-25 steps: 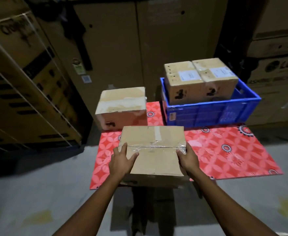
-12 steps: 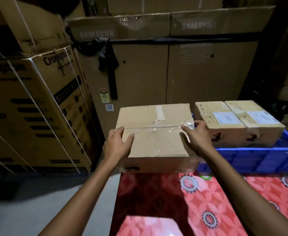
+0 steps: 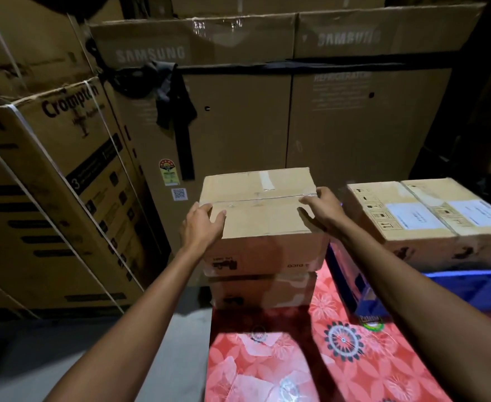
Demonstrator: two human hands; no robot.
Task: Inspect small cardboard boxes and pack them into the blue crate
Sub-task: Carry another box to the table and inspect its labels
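View from a head-worn camera, looking down at a person's two bare forearms reaching forward in a dim storeroom. Both hands hold a small cardboard box [image 3: 261,210], sealed along its top seam with clear tape. The left hand [image 3: 201,227] grips the box's left edge, thumb lying on the top and fingers curled down the side. The right hand [image 3: 324,211] grips the right edge the same way, fingers curled over the far corner.

The held box sits squarely on a second cardboard box [image 3: 261,290] of similar size, their edges lined up. That lower box stands on a red flower-patterned mat [image 3: 354,367] spread on the grey floor [image 3: 21,358].

Just to the right is the blue crate [image 3: 470,288], also on the mat. Two more cardboard boxes stand side by side inside it, the left one [image 3: 395,219] and the right one [image 3: 470,210], each with a white label on top, rising above the crate's rim.

Behind stand tall Samsung cartons [image 3: 238,126] with a black cloth [image 3: 174,97] hanging from a strap. On the left are stacked Crompton cartons [image 3: 50,184] bound with white straps.
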